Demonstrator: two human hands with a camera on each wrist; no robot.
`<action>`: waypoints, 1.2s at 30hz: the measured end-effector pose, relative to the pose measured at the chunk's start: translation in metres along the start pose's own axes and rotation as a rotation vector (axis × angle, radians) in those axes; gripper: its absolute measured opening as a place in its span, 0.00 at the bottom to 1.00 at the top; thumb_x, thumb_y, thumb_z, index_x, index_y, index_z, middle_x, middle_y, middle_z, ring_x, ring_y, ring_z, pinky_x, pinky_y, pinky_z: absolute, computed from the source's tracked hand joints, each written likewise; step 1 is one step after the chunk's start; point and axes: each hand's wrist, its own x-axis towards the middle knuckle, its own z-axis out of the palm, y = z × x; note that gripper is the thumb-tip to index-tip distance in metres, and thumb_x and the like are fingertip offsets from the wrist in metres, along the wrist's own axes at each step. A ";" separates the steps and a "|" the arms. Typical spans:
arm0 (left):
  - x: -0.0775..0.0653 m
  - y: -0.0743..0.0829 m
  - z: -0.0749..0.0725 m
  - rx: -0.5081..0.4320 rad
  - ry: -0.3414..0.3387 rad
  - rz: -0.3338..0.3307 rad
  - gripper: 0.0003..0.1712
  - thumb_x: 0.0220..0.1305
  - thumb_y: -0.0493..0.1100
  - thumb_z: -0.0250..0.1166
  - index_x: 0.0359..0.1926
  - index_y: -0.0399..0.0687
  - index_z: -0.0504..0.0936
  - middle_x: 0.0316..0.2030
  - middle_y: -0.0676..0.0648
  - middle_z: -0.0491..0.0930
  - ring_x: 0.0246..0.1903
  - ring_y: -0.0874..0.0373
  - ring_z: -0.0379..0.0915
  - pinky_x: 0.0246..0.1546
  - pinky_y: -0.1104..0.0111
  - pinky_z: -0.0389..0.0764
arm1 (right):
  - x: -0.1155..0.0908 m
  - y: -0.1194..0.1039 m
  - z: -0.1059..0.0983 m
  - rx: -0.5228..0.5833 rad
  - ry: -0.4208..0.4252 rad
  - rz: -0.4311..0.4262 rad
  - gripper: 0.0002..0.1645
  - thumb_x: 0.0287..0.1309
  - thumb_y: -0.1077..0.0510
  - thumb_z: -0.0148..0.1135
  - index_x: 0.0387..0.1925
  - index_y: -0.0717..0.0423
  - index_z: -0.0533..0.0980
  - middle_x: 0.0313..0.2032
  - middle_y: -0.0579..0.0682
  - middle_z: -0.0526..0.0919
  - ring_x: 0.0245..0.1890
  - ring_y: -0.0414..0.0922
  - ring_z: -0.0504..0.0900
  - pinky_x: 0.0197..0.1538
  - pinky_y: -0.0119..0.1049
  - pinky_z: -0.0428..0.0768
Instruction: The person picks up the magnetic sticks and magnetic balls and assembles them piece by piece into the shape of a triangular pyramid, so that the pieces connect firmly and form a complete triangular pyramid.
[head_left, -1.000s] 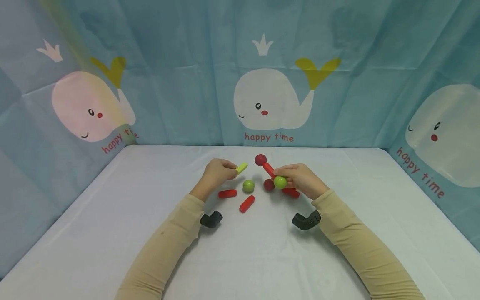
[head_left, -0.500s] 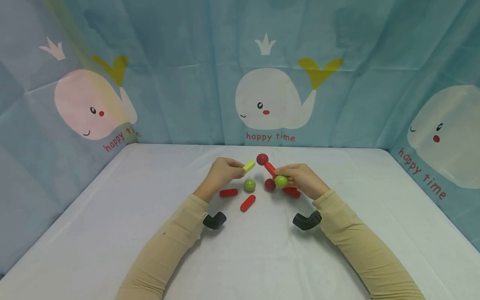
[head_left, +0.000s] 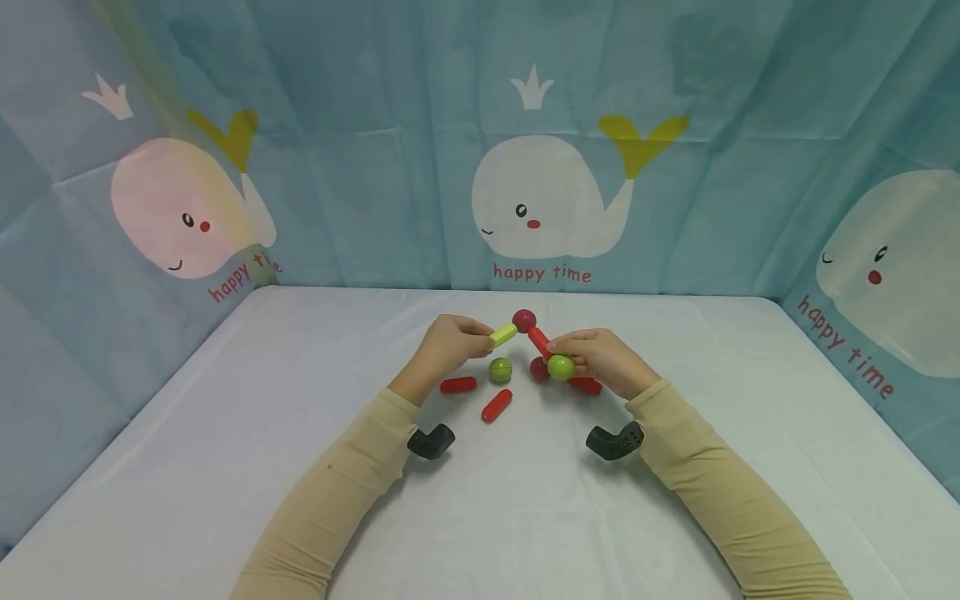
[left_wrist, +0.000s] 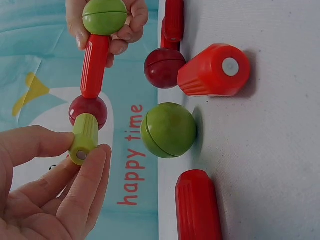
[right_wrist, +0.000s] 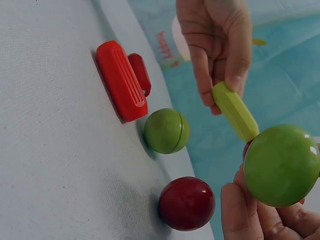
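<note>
Mia: Look, since a second ago the left hand has been moving its yellow stick closer, and now the tip is touching the dark red ball!

Ben: What is the head view showing?

Mia: Both hands are staying up above the white table. The right hand is curling its fingers around a red stick with a green ball on its near end and the dark red ball on the far end. A loose green ball and two red sticks are lying on the table under the hands.

Ben: And the left wrist view?

Mia: The thumb and fingers are pinching the yellow stick. Its end is pressing on the dark red ball. The red stick is going up to the green ball in the other hand.

Ben: And the right wrist view?

Mia: The green ball is looking very big, with fingertips right under it. The left hand is pinching the yellow stick. Another dark red ball is sitting on the table.
</note>
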 end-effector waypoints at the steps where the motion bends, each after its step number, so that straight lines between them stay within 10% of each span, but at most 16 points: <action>1: 0.000 0.000 0.000 -0.002 -0.002 0.002 0.16 0.66 0.45 0.65 0.52 0.48 0.85 0.47 0.45 0.85 0.47 0.53 0.81 0.59 0.58 0.78 | 0.000 0.000 0.000 0.002 -0.002 -0.002 0.27 0.66 0.52 0.60 0.57 0.69 0.76 0.36 0.45 0.85 0.35 0.40 0.79 0.44 0.27 0.82; 36: 0.017 -0.010 0.012 -0.015 -0.070 0.085 0.24 0.62 0.48 0.69 0.58 0.48 0.80 0.56 0.46 0.81 0.58 0.50 0.72 0.64 0.53 0.74 | -0.003 -0.002 -0.015 0.021 0.035 -0.011 0.30 0.68 0.49 0.60 0.61 0.67 0.74 0.42 0.46 0.85 0.40 0.39 0.82 0.49 0.28 0.82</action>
